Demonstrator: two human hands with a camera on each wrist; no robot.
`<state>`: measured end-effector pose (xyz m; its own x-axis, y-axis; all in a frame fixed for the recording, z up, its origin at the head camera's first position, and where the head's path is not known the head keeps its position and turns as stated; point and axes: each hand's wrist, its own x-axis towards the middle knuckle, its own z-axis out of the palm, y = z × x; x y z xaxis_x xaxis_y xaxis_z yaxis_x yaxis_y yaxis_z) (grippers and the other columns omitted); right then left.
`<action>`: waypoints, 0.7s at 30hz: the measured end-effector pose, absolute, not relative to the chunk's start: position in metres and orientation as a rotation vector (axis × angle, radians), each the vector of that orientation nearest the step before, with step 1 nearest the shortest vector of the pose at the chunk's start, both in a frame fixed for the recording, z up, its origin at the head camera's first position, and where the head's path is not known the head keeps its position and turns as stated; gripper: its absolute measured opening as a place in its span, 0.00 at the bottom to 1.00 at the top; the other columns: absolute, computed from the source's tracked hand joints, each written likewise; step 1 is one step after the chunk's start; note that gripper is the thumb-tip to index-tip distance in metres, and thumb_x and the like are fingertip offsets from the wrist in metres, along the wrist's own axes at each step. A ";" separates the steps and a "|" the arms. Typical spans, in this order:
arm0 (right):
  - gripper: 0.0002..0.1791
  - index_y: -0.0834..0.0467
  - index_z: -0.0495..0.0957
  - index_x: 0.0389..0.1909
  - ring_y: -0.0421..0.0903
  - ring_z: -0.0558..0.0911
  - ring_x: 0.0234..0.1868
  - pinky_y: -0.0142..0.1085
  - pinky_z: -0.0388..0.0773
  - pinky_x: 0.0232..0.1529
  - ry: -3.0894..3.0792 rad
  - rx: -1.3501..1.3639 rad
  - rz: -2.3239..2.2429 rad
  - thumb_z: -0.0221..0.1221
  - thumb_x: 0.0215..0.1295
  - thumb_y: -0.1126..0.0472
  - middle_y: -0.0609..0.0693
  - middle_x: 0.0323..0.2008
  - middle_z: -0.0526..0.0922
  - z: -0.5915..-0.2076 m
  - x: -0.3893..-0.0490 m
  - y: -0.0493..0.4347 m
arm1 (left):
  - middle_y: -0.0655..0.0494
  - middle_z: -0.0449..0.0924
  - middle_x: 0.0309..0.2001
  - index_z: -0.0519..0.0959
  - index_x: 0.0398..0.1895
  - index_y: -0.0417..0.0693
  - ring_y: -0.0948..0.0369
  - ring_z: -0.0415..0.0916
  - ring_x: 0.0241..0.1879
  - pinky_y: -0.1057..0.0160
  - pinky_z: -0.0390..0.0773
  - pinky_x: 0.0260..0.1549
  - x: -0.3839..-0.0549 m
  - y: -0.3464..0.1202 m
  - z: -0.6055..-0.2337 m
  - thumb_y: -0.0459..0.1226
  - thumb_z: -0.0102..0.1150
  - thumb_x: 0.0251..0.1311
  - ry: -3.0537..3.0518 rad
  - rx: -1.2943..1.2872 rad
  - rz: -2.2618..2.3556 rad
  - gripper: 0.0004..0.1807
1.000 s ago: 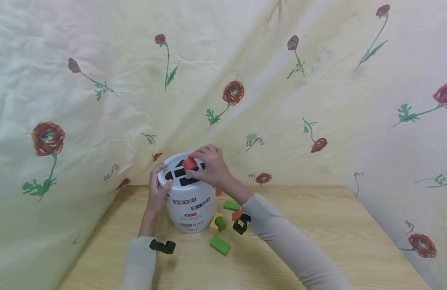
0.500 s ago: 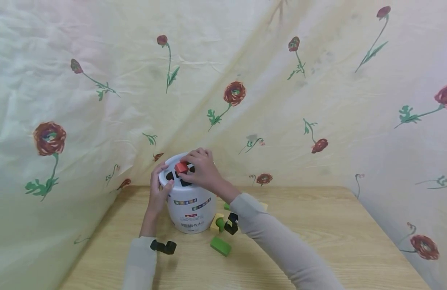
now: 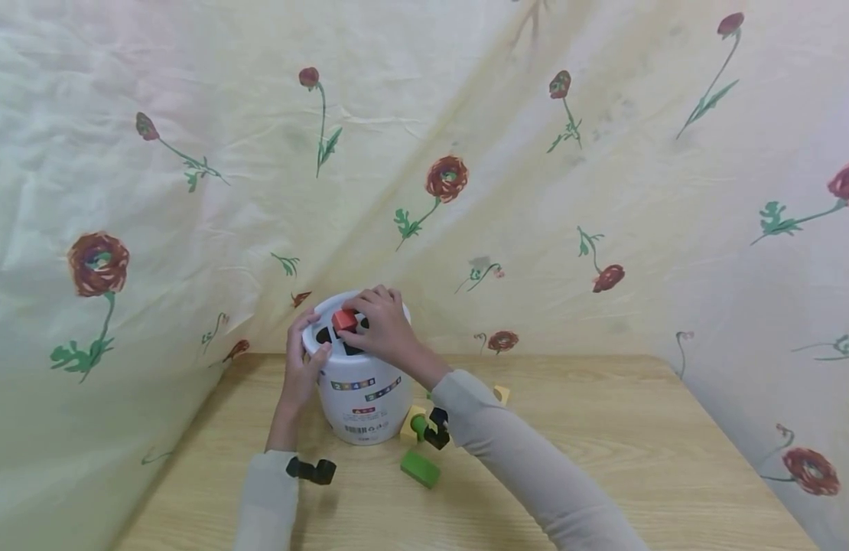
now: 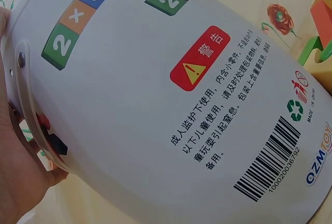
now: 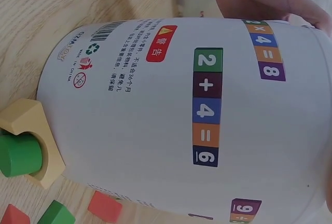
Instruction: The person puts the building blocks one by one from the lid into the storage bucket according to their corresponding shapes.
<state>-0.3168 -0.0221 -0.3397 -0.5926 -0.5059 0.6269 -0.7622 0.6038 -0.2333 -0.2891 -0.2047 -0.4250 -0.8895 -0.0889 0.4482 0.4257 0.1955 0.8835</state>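
Observation:
A white bucket [image 3: 359,394] with printed sums stands upright on the table, its lid pierced by dark shaped holes. My left hand [image 3: 302,363] grips the bucket's rim at the left, thumb over the top edge. In the left wrist view that hand [image 4: 23,175] shows beside the bucket's handle strap [image 4: 32,97]. My right hand [image 3: 386,325] pinches a small red block [image 3: 344,320] just over the lid. Whether the block touches or enters a hole cannot be told. The right wrist view mostly shows the bucket's wall.
A notched yellow block [image 5: 49,151] with a green cylinder [image 5: 22,155] in its notch lies against the bucket's base. A green block [image 3: 420,468] lies nearer the front. Red blocks [image 5: 105,207] and another green block [image 5: 57,213] lie beside the bucket. A floral cloth [image 3: 521,229] hangs behind.
My right hand has shifted left with the red block, then nearly stopped over the lid. A yellow block has appeared beyond my right sleeve. My left hand keeps its grip on the rim.

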 end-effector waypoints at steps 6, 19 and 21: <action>0.20 0.54 0.84 0.51 0.48 0.75 0.49 0.47 0.68 0.58 -2.330 0.998 0.677 0.72 0.60 0.51 0.50 0.48 0.86 -0.342 -0.317 -0.021 | 0.54 0.45 0.81 0.58 0.74 0.50 0.49 0.51 0.77 0.37 0.61 0.72 -0.289 -0.204 -0.426 0.43 0.51 0.68 -2.072 -0.326 -1.741 0.32; 0.18 0.53 0.85 0.51 0.47 0.74 0.48 0.47 0.67 0.58 -2.396 0.982 0.678 0.70 0.62 0.51 0.49 0.49 0.86 -0.343 -0.317 -0.022 | 0.55 0.44 0.81 0.57 0.75 0.51 0.49 0.50 0.77 0.36 0.61 0.72 -0.287 -0.204 -0.424 0.43 0.50 0.68 -2.076 -0.314 -1.746 0.33; 0.17 0.53 0.86 0.50 0.47 0.74 0.48 0.47 0.67 0.58 -2.396 0.986 0.680 0.70 0.62 0.52 0.49 0.49 0.86 -0.343 -0.317 -0.022 | 0.55 0.44 0.81 0.57 0.75 0.51 0.49 0.50 0.77 0.37 0.61 0.72 -0.286 -0.204 -0.424 0.44 0.50 0.68 -2.075 -0.315 -1.744 0.33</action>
